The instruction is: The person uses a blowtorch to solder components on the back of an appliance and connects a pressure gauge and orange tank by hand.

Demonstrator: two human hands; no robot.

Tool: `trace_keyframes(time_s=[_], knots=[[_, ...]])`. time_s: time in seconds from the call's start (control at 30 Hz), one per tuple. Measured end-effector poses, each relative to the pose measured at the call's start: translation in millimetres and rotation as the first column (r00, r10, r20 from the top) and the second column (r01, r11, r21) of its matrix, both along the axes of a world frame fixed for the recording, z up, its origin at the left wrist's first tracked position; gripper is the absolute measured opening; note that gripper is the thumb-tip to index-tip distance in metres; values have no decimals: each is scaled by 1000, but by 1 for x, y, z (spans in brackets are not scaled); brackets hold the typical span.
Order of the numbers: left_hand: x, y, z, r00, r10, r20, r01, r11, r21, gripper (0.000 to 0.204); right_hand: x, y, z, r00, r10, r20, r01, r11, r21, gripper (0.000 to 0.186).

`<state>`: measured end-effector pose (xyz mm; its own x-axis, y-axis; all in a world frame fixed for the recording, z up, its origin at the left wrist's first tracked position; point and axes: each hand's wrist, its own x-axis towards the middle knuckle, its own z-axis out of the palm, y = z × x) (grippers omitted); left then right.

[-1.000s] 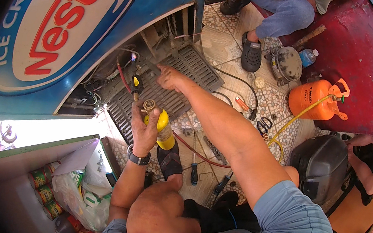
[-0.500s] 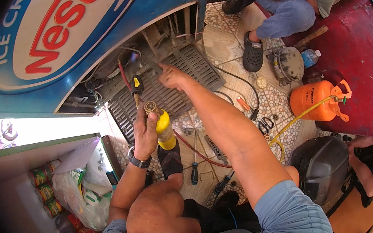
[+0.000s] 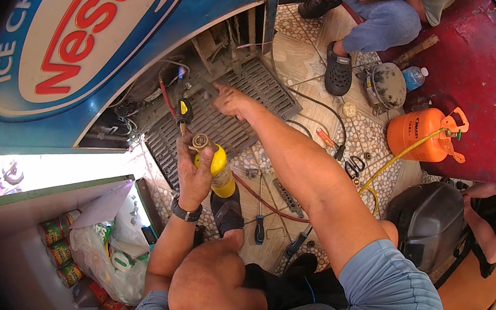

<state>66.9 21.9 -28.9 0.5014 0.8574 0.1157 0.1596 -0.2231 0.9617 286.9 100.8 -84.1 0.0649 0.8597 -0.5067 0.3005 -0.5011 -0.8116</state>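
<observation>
My left hand (image 3: 196, 170) is wrapped round a gas torch with a yellow cylinder (image 3: 221, 173). The torch's head (image 3: 185, 110) points up toward the low opening of a blue cabinet (image 3: 228, 6), where a small blue glow (image 3: 181, 73) shows. Beside the torch, a red hose (image 3: 165, 93) runs into the opening. My right hand (image 3: 232, 102) reaches over a dark slatted grille (image 3: 261, 92) on the floor. Its fingers are closed near a dark flat strip, and whatever they hold is too unclear to name.
An orange gas cylinder (image 3: 415, 134) with a yellow hose stands at the right, near a dark round compressor (image 3: 385, 85). Screwdrivers (image 3: 259, 230) and scissors (image 3: 354, 166) lie on the tiles. Another person's shoe (image 3: 338, 73) is at the far side. A box (image 3: 8, 219) holds cans and bags.
The blue glow in the opening shows more clearly. My left hand and the torch have shifted very slightly; my right hand stays nearly in place.
</observation>
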Motion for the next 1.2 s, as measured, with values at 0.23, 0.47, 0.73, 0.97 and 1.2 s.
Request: trace_keyframes(time_s=[0.23,0.47,0.73,0.97,1.2], knots=[[6,-4,8,999,-7,40,10,996,-84,43,3,-10,24,995,-74,-62,68,994,-89,86],[3,-2,7,998,-9,57,13,998,-68,42,1,-7,16,988,-95,-119,81,990,-112,87],[11,-8,18,998,-22,51,26,996,-88,56,6,4,-24,977,-158,-145,157,987,-13,83],[1,-10,24,1000,-14,-16,13,999,-48,67,-4,-1,-18,796,-236,-557,216,971,-102,50],[-9,-11,20,999,-39,-5,39,999,-25,61,-6,-5,-14,618,-283,-734,221,958,-184,25]])
